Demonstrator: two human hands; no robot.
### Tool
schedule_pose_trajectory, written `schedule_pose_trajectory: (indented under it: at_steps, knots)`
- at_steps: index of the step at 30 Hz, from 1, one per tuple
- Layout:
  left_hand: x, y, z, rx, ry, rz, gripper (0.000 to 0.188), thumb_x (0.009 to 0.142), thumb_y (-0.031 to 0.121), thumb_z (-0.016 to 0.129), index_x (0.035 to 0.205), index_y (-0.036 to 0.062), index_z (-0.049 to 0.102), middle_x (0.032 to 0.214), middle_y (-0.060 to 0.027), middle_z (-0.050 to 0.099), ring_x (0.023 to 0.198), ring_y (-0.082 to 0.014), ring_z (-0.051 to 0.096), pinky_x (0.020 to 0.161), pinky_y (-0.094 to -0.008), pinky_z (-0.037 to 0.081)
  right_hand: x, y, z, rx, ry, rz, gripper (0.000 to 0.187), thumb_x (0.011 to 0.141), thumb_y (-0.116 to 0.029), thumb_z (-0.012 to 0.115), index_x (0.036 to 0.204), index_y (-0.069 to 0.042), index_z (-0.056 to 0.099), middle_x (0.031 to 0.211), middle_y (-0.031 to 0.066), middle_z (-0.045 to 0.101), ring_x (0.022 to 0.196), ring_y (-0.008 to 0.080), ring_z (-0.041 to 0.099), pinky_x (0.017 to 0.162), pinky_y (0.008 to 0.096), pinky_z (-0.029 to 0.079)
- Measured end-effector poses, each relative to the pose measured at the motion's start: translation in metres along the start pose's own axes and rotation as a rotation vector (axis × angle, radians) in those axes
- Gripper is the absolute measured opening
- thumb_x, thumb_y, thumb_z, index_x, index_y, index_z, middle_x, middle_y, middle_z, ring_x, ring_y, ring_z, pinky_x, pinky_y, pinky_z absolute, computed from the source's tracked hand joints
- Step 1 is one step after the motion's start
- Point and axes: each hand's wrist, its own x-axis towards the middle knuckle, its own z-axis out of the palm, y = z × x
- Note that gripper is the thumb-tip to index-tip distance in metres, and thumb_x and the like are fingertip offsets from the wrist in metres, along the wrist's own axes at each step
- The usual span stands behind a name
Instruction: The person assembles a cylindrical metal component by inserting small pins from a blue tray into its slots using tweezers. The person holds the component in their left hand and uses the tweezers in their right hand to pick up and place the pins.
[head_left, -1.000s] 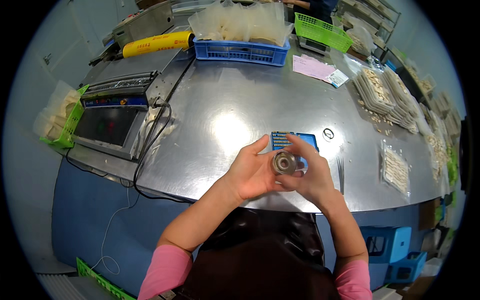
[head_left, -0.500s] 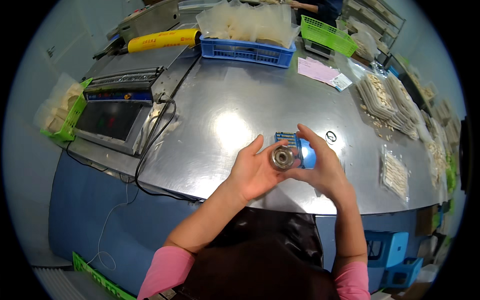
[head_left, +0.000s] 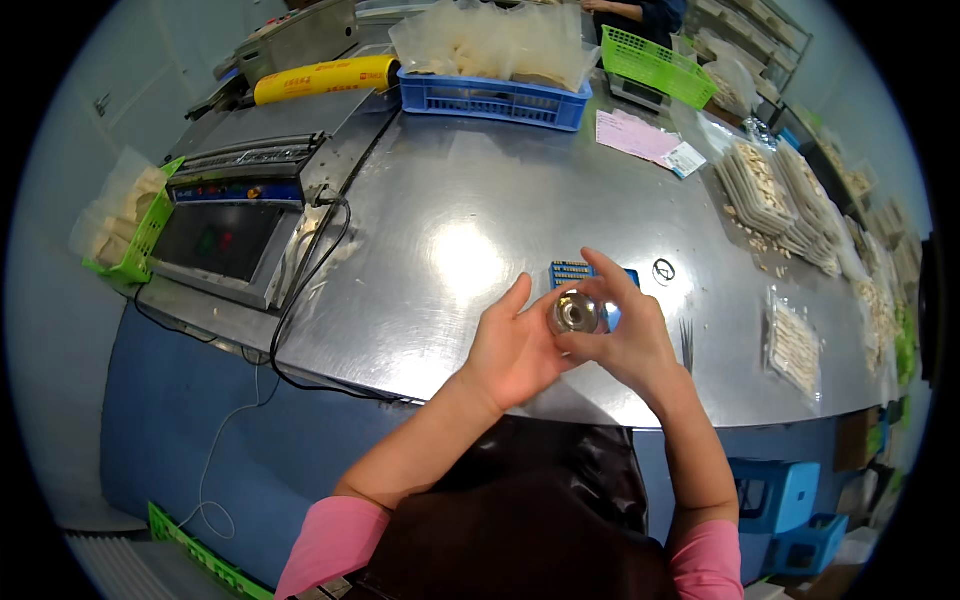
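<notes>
A small round shiny piece (head_left: 576,314), silvery and see-through-looking with a dark ring at its centre, rests on the fingers of my left hand (head_left: 517,345). That hand is turned palm up, its thumb standing away from the piece. My right hand (head_left: 637,338) curves round the piece from the other side, thumb at its lower edge and fingers behind it. Just beyond the hands lies a blue case (head_left: 570,270) with rows of small metal bits, partly hidden by my fingers. Thin dark metal tools (head_left: 687,345) lie right of my right hand, and black rings (head_left: 663,270) lie farther off.
On the metal table (head_left: 420,300) stand a sealing machine (head_left: 245,175) with a black cord at left and a blue crate (head_left: 490,102) of bags at back. Pink papers (head_left: 636,138), stacked trays (head_left: 755,190) and a clear pack (head_left: 793,345) lie rightward. Another person (head_left: 640,15) stands behind.
My right hand has closed in on the round piece, its thumb now against it. The piece has shifted slightly right, and the thin metal tools show more fully.
</notes>
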Motion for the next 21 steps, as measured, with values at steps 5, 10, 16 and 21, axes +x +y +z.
schedule_pose_trajectory:
  at_steps: [5,10,16,21]
  knots:
    - [0.008,-0.012,-0.003,0.008,-0.006,0.114,0.062,0.100,0.048,0.017,0.141,0.0034,0.029,0.139,-0.0165,0.039,0.129,-0.0312,0.038,0.108,-0.0451,0.029,0.004,0.011,0.001,-0.034,0.022,-0.028,0.082,0.063,-0.006,0.076,0.136,-0.002,0.040,0.112,0.0158,0.063,0.104,0.0250,0.061,0.086,0.0335,0.049]
    - [0.007,-0.003,-0.010,-0.079,0.049,0.144,0.054,0.100,0.044,0.025,0.136,0.0034,0.033,0.136,-0.0203,0.041,0.127,-0.0370,0.039,0.109,-0.0472,0.031,-0.002,0.034,-0.032,-0.114,0.258,0.019,0.061,0.073,-0.013,0.074,0.127,0.002,0.050,0.111,0.0171,0.062,0.098,0.0247,0.061,0.086,0.0343,0.049]
    - [0.004,0.012,-0.013,-0.147,0.065,0.191,0.048,0.101,0.041,0.028,0.126,0.0023,0.041,0.132,-0.0233,0.042,0.124,-0.0400,0.041,0.107,-0.0488,0.034,-0.052,0.132,-0.091,-0.551,0.415,0.385,0.045,0.082,-0.021,0.064,0.117,0.007,0.057,0.099,0.0227,0.064,0.086,0.0304,0.062,0.078,0.0366,0.049]
    - [-0.016,0.016,-0.010,-0.227,0.097,0.286,0.039,0.101,0.038,0.033,0.113,0.0049,0.049,0.115,-0.0166,0.054,0.107,-0.0325,0.053,0.095,-0.0454,0.044,-0.066,0.169,-0.075,-0.705,0.302,0.565,0.043,0.088,-0.028,0.057,0.114,0.006,0.058,0.090,0.0190,0.064,0.082,0.0283,0.061,0.072,0.0381,0.048]
